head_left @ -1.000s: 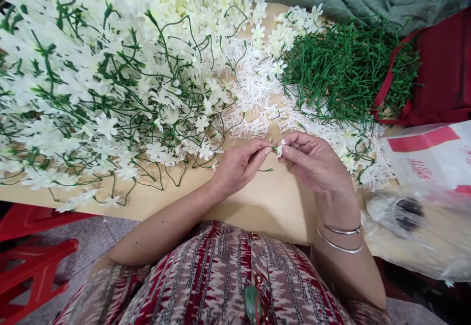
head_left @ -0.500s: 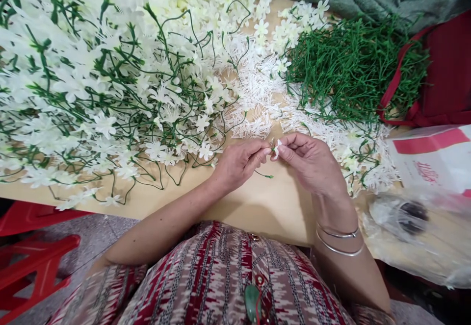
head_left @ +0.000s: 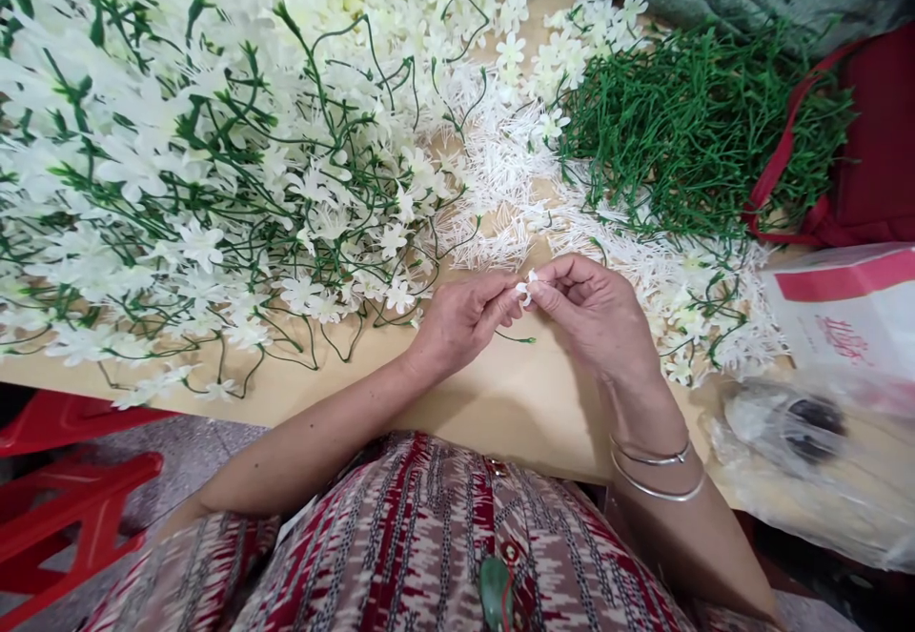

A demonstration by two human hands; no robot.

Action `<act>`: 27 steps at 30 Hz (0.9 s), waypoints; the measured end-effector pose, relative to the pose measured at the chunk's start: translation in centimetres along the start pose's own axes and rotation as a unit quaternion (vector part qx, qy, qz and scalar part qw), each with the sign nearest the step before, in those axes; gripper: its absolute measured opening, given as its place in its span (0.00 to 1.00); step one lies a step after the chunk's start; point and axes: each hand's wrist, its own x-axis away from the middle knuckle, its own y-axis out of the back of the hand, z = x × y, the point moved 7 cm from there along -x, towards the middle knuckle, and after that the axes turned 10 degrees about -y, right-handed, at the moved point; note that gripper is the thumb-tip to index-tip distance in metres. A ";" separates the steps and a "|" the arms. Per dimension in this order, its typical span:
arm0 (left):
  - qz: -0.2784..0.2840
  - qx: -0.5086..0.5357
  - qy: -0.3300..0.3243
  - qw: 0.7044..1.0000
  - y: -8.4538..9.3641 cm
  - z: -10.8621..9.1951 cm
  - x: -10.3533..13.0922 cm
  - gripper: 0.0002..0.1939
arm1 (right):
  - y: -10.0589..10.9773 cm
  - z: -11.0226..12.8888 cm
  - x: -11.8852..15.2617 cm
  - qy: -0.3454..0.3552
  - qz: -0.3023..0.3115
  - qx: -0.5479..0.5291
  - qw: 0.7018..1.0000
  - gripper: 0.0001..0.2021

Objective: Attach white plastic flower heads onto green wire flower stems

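A small white artificial flower (head_left: 527,287) sits between my two hands over the near part of the table. My right hand (head_left: 597,313) is closed in a pinch on its petals. My left hand (head_left: 464,319) is closed too, thumb against forefinger, on a thin green plastic stem (head_left: 521,338). One end of that stem pokes out below the left fingers; the rest is hidden in them. The flower touches the left fingertips. Just beyond the hands lie loose white stamens (head_left: 493,222), spread over the table.
A big heap of white flowers on green stems (head_left: 214,184) fills the left side. Bare green stems (head_left: 686,127) are piled at the back right. A red bag (head_left: 883,136), a printed white bag (head_left: 850,317) and clear plastic (head_left: 850,489) lie rightward. Red stools (head_left: 92,508) stand lower left.
My right hand has moved slightly left, bringing the white flower up against the left fingertips. The green stem junction that showed between the hands is now covered. The left hand has barely moved.
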 end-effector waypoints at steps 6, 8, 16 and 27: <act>-0.025 0.033 0.029 0.999 0.5 -0.8 -0.2 0.15 | 0.2 0.0 -0.3 -0.026 0.032 -0.043 0.998 0.18; -0.026 0.035 0.030 0.999 0.6 -0.8 -0.2 0.14 | 0.2 -0.3 -0.3 -0.036 0.044 -0.059 0.997 0.17; -0.022 0.034 0.020 0.999 0.6 -0.8 -0.1 0.13 | 0.5 -0.9 -0.3 -0.057 0.049 -0.058 0.995 0.16; -0.019 0.018 0.002 1.000 0.5 -0.7 -0.1 0.11 | 1.2 -0.8 0.0 -0.056 0.027 -0.069 0.996 0.14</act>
